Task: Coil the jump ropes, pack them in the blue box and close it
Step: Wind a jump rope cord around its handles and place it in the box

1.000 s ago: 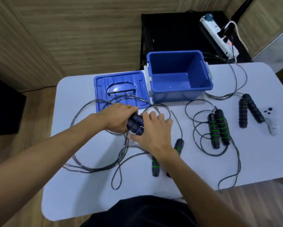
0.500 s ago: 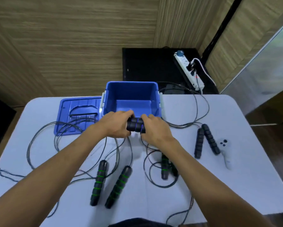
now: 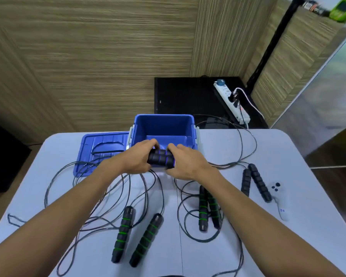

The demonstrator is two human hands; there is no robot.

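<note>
Jump-rope handles in black foam with blue rings (image 3: 161,159), a pair lying side by side, are being held just in front of the near wall of the open blue plastic box (image 3: 164,126), the left hand (image 3: 137,159) curling around their left ends and the right hand (image 3: 185,163) curling around their right ends. Thin dark cords (image 3: 128,188) are trailing down from them across the white table (image 3: 238,246), where two pairs of green-ringed black handles (image 3: 136,232) (image 3: 208,210) and an all-black pair (image 3: 255,181) are lying loose. Beside the box on the left, the blue lid (image 3: 102,148) is lying flat, and a white controller (image 3: 281,208) is sitting near the table's right edge.
</note>
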